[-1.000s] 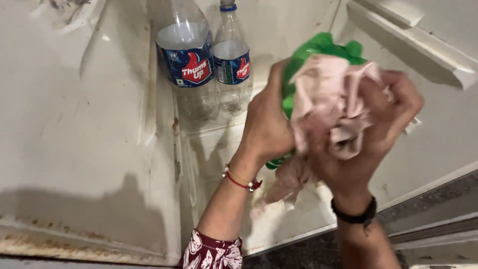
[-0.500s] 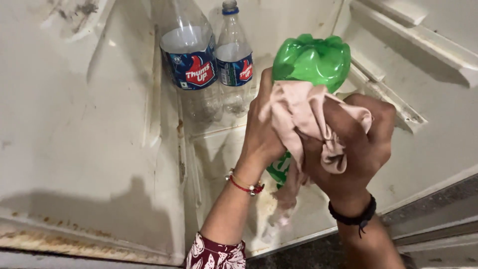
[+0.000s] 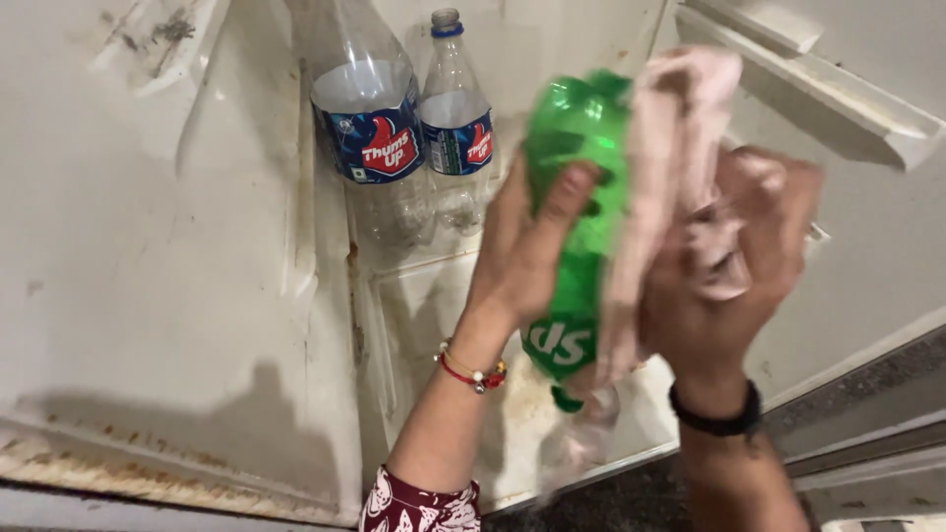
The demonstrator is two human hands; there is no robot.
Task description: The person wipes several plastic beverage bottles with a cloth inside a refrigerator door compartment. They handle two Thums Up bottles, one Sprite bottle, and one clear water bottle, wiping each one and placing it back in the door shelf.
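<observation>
Now the left hand (image 3: 522,256) grips the green bottle (image 3: 576,158), right hand (image 3: 729,266) pressing a pink cloth (image 3: 670,128) against it.

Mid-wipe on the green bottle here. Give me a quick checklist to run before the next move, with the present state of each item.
1. Left hand grips the green bottle: ok, fingers wrap its side.
2. Right hand holds the pink cloth against the bottle: ok.
3. Bottle cap closed: cannot tell, blurred and partly hidden.
4. Two clear bottles on the door shelf stand upright, apart from the hands: ok.
5. Shelf surface clean: not ok, brown stains show.
6. Bottle surface clean: cannot tell, motion blur.
</observation>
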